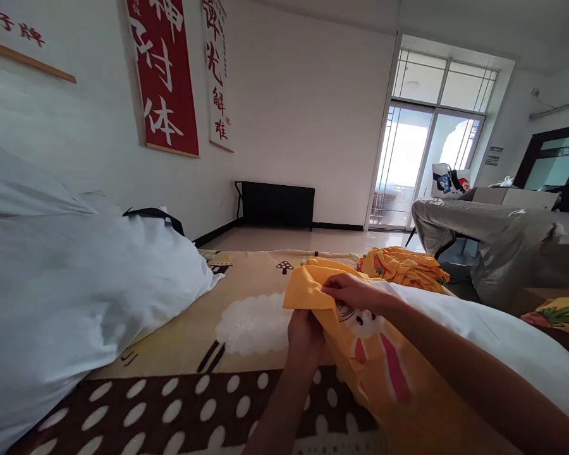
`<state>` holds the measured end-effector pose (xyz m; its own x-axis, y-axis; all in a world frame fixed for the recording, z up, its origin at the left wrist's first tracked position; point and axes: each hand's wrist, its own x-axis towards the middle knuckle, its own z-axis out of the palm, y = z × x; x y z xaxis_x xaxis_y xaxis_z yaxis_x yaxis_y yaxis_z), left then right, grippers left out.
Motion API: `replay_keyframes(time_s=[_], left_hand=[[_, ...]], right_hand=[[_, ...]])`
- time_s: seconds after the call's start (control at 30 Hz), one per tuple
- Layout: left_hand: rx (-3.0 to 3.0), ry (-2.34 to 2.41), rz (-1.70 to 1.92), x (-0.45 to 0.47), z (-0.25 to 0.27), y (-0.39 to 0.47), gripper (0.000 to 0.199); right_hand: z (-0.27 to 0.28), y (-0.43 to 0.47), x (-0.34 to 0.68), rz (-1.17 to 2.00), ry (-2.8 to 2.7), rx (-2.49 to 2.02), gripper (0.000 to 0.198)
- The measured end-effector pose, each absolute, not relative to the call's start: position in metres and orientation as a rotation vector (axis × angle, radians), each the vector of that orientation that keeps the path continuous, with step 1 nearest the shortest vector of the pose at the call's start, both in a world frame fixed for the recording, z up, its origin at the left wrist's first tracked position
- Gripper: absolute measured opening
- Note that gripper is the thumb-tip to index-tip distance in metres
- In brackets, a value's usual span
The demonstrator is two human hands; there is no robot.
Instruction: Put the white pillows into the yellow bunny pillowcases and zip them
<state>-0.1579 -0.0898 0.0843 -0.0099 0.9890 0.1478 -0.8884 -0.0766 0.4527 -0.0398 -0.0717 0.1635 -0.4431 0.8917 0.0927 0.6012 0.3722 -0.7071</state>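
Note:
A yellow fabric cover (322, 291) with a rabbit print, its pink ears pointing toward me, stretches from the middle of the head view to the bottom edge. My left hand (306, 335) grips its far edge from below, the fingers partly hidden by the folded cloth. Above and to the right, my right hand (348, 291) pinches the same cloth near the edge. Under my right forearm, a large smooth white item (478, 316), soft-looking, lies along the right side of the cover. Beyond it sits a crumpled heap of yellow cloth (403, 268) printed with carrots.
A patterned blanket (246, 272) lies beneath everything. On the left rises a big white stuffed sack or bundle (76, 284). At right stand a plastic-covered table (488, 218) and more yellow cloth (559, 316). A black panel (277, 203) leans by the far wall.

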Motion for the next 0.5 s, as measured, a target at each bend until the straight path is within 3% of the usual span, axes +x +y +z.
replay_keyframes(time_s=[0.13, 0.3, 0.5], left_hand=[[0.527, 0.253, 1.586, -0.155, 0.084, -0.093, 0.039], [0.553, 0.388, 1.645, -0.155, 0.074, -0.089, 0.037], [0.649, 0.289, 1.470, -0.173, 0.074, -0.077, 0.011]], right_hand=[[0.160, -0.075, -0.036, 1.028, -2.054, -1.216, 0.025], [0.151, -0.070, -0.040, 0.853, -2.100, -1.214, 0.028], [0.144, -0.057, -0.031, 0.794, -2.041, -1.122, 0.028]])
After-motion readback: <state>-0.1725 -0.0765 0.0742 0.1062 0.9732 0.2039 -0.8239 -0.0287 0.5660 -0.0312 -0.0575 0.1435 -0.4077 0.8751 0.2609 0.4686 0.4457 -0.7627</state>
